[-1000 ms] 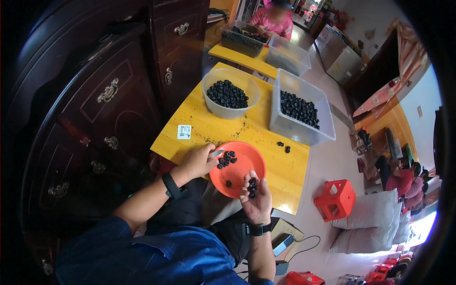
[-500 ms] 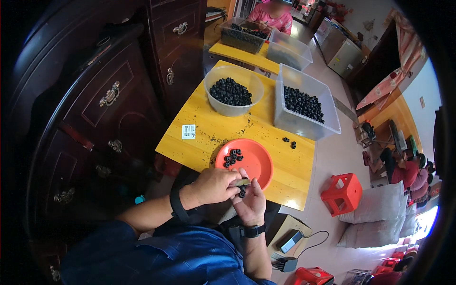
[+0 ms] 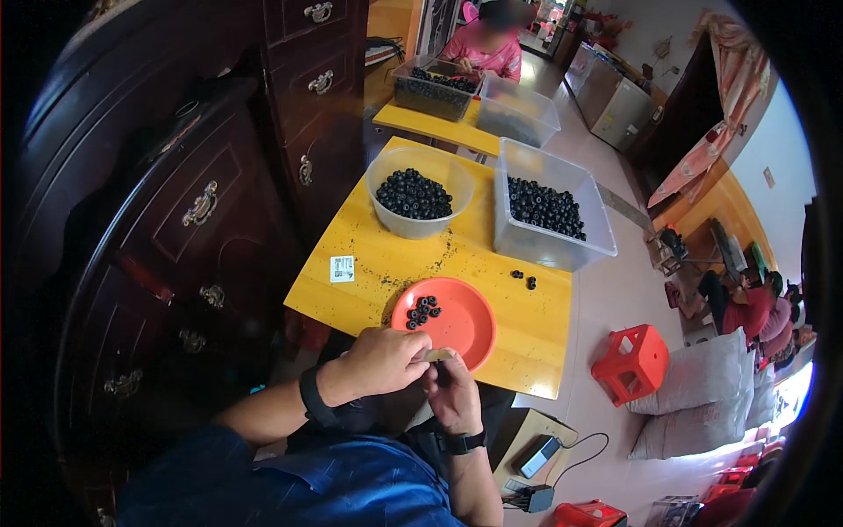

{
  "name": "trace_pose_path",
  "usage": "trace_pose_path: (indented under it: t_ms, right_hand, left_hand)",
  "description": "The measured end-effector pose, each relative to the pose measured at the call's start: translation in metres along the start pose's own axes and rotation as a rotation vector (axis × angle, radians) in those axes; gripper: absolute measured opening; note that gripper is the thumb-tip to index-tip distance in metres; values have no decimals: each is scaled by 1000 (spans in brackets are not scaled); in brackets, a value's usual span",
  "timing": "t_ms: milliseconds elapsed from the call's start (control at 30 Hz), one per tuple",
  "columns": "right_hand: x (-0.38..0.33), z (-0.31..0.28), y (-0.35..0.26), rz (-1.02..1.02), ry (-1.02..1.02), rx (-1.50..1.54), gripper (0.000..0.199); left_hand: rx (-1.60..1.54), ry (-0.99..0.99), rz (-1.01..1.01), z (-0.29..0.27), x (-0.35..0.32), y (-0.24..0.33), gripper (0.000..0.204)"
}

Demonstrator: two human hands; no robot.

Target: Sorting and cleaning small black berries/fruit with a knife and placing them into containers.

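Note:
Close together over the near edge of the orange-red plastic bowl (image 3: 465, 321), my two hands meet. My left hand (image 3: 378, 362) is closed and pinches a small thin flat strip (image 3: 436, 355), dull metallic in colour, which looks like a blade. My right hand (image 3: 457, 400) faces palm up with curled fingers at the strip's other end; what they grip is hidden. Several small black ring-shaped parts (image 3: 423, 313) lie in the left side of the bowl.
On the yellow table (image 3: 351, 303) stand a round clear tub (image 3: 420, 227) and a rectangular clear bin (image 3: 553, 250), both holding black parts. Loose parts (image 3: 524, 279), dark crumbs and a white label (image 3: 342, 269) lie there. A red stool (image 3: 630, 364) stands right; a person (image 3: 487, 48) sits beyond.
The view has shifted, so the table sits slightly lower. My hands have drawn closer around the strip, and the black parts seen between them before are now hidden.

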State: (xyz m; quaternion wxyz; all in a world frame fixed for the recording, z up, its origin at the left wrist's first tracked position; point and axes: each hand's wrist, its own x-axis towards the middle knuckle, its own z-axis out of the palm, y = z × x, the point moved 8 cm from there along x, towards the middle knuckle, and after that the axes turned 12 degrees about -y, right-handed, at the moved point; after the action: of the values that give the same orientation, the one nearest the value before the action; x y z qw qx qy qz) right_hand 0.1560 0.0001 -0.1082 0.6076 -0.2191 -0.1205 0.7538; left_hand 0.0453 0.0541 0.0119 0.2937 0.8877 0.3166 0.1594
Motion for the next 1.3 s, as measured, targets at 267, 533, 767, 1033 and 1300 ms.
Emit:
trace_pose_path:
  t_ms: [267, 533, 767, 1033, 1300]
  right_hand:
    - [-8, 16, 2, 53, -54, -285, 16]
    - [-16, 29, -3, 60, -166, -67, 23]
    - [-15, 25, -6, -11, -231, 38, 24]
    - [-14, 23, -5, -70, -183, 108, 25]
    - [-16, 26, -12, -115, -166, 12, 20]
  left_hand:
    - [168, 12, 30, 2, 2, 12, 13]
    - [-247, 103, 117, -5, 1, 24, 23]
    - [-234, 127, 150, 3, 3, 31, 29]
    - [-139, 328, 249, -5, -8, 39, 16]
    - [-156, -12, 57, -5, 2, 16, 35]
